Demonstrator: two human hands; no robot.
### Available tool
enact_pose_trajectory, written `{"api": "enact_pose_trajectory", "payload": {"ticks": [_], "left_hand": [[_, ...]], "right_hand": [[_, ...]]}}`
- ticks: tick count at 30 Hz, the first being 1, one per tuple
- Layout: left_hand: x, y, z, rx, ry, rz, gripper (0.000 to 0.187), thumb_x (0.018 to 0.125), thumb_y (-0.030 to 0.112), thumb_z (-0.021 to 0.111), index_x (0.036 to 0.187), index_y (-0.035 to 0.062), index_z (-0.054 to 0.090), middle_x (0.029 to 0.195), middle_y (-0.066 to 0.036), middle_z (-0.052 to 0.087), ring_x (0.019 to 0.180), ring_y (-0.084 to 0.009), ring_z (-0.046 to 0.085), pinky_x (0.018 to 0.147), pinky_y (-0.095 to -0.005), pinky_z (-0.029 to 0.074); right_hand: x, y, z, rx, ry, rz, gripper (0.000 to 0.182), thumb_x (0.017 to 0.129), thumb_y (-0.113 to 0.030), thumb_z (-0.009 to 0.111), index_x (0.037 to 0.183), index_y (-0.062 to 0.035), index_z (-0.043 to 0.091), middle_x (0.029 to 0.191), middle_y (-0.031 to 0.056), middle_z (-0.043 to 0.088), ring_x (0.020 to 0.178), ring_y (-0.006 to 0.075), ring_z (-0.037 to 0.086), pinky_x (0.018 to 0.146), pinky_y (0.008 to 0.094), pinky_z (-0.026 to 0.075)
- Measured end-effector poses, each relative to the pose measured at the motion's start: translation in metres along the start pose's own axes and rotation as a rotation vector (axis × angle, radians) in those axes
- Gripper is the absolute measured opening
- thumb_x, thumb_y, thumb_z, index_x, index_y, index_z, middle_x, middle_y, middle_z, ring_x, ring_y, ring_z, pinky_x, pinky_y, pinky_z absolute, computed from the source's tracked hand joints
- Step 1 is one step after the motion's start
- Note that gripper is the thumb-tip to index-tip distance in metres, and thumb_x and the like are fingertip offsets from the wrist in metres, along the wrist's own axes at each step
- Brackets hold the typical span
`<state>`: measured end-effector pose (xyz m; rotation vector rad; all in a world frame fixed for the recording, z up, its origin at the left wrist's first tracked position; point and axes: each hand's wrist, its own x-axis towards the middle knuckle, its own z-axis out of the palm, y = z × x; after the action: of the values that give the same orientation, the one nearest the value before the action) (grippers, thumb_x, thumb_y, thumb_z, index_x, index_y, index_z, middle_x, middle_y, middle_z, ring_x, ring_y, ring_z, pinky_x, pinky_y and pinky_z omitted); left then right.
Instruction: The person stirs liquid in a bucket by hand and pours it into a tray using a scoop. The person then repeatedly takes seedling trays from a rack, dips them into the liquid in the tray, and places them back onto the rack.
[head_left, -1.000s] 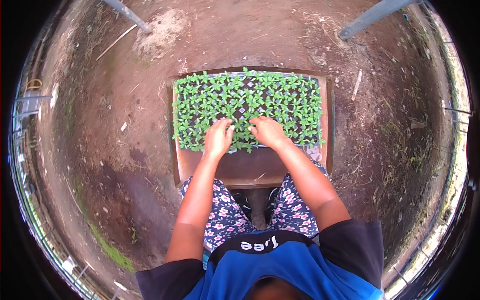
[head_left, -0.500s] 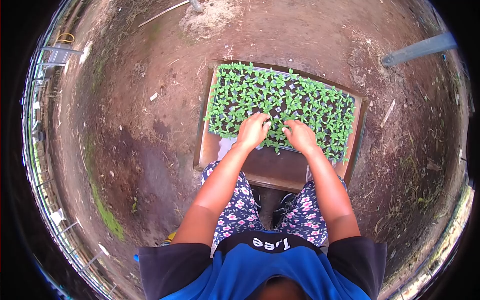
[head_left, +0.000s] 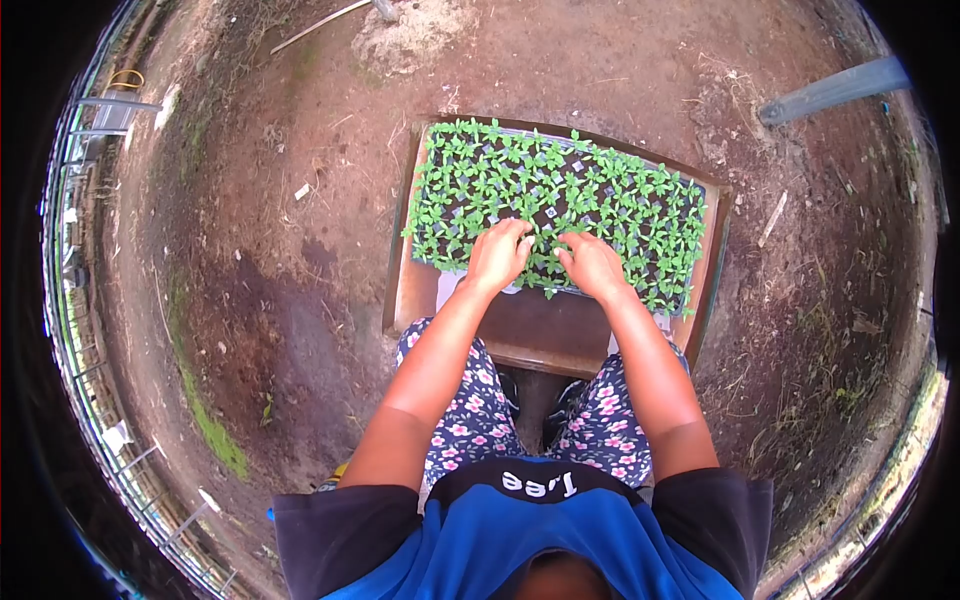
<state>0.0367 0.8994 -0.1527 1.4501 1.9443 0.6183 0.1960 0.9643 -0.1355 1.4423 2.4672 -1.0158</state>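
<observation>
A tray of green seedlings in dark soil lies in front of me, with small pale squares showing between the leaves. My left hand is over its near middle edge, fingers bent forward among the leaves and thumb apart from the index finger. Just to the right, my right hand reaches in with curved fingers, its thumb also apart from the index finger. A narrow strip of seedlings shows between the two hands. Both sets of fingertips touch or nearly touch leaves, and I see nothing held in either hand.
The tray rests on a shallow brown box or stand with a raised rim, close to my knees. Bare earth surrounds it. A grey post stands at the upper right, and a thin stick lies at the far left.
The tray and both hands sit slightly higher and further left in view, along with the ground. Both hands keep nearly the same shape and place at the tray.
</observation>
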Motion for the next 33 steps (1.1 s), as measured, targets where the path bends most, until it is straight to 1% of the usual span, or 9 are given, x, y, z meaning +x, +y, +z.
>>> {"api": "enact_pose_trajectory", "payload": {"ticks": [7,13,18,22,26,28,30,31,33], "left_hand": [[0.001,-0.007,0.007,0.032,0.039,0.065,0.022,0.077,0.016,0.056,0.095,0.0054,0.056,0.087,-0.009,0.059,0.066,-0.0229,0.056,0.064,-0.0336,0.045],[0.001,-0.007,0.007,0.030,0.028,0.036,0.023,0.077,0.017,0.057,0.098,0.0061,0.056,0.089,-0.009,0.059,0.066,-0.0225,0.056,0.063,-0.0325,0.046],[0.003,-0.011,0.009,0.081,0.041,0.082,0.024,0.077,0.015,0.056,0.099,0.0052,0.056,0.092,-0.010,0.058,0.075,-0.0228,0.058,0.066,-0.0310,0.047],[0.003,-0.009,0.011,-0.013,0.026,0.009,0.020,0.076,0.015,0.057,0.093,0.0056,0.058,0.090,-0.012,0.058,0.091,-0.0299,0.053,0.081,-0.0386,0.040],[0.014,-0.016,-0.005,0.044,0.344,0.053,0.020,0.076,0.019,0.059,0.092,0.0072,0.059,0.094,-0.011,0.057,0.092,-0.0282,0.051,0.084,-0.0379,0.037],[0.020,-0.040,-0.031,-0.008,0.527,-0.043,0.022,0.078,0.020,0.058,0.094,0.0052,0.058,0.092,-0.010,0.057,0.086,-0.0229,0.052,0.080,-0.0333,0.039],[0.029,-0.080,-0.059,-0.153,0.633,-0.190,0.025,0.081,0.022,0.056,0.097,0.0030,0.056,0.090,-0.008,0.057,0.080,-0.0164,0.052,0.075,-0.0280,0.041],[0.032,-0.106,-0.065,-0.318,0.661,-0.280,0.026,0.082,0.023,0.056,0.098,0.0026,0.056,0.089,-0.006,0.057,0.078,-0.0148,0.052,0.075,-0.0271,0.041],[0.036,-0.160,-0.072,-0.331,0.778,-0.288,0.027,0.082,0.022,0.054,0.097,0.0005,0.056,0.089,-0.008,0.058,0.078,-0.0144,0.053,0.073,-0.0266,0.042]], "right_hand": [[0.001,0.003,0.007,0.014,0.017,-0.014,0.024,0.079,-0.025,0.053,0.098,-0.0099,0.057,0.091,0.0117,0.057,0.087,0.0280,0.056,0.074,0.0385,0.045],[0.000,0.005,0.009,-0.011,0.011,-0.020,0.025,0.079,-0.026,0.053,0.098,-0.0102,0.057,0.090,0.0109,0.057,0.087,0.0265,0.056,0.074,0.0383,0.045],[0.000,0.006,0.010,0.005,-0.018,-0.017,0.026,0.079,-0.026,0.053,0.098,-0.0095,0.057,0.090,0.0116,0.057,0.087,0.0267,0.056,0.074,0.0383,0.045],[0.001,0.007,0.011,0.022,-0.021,-0.017,0.027,0.079,-0.027,0.054,0.098,-0.0094,0.057,0.091,0.0119,0.057,0.089,0.0271,0.055,0.075,0.0383,0.044],[0.004,0.029,-0.034,0.286,0.071,0.016,0.035,0.080,-0.034,0.052,0.105,-0.0097,0.056,0.103,0.0141,0.057,0.093,0.0294,0.055,0.081,0.0372,0.043],[-0.002,0.057,-0.070,0.601,0.307,0.222,0.033,0.080,-0.032,0.055,0.103,-0.0089,0.057,0.100,0.0111,0.059,0.089,0.0215,0.058,0.078,0.0316,0.044],[-0.007,0.111,-0.094,0.625,0.539,0.241,0.032,0.081,-0.031,0.055,0.104,-0.0081,0.057,0.093,0.0077,0.062,0.085,0.0146,0.058,0.075,0.0272,0.044],[-0.002,0.164,-0.083,0.558,0.654,0.226,0.030,0.081,-0.028,0.054,0.103,-0.0084,0.058,0.090,0.0076,0.063,0.085,0.0140,0.058,0.074,0.0263,0.044],[-0.005,0.249,-0.060,0.462,0.605,0.502,0.031,0.080,-0.032,0.052,0.101,-0.0103,0.059,0.093,0.0112,0.062,0.087,0.0219,0.059,0.077,0.0302,0.043]]}}
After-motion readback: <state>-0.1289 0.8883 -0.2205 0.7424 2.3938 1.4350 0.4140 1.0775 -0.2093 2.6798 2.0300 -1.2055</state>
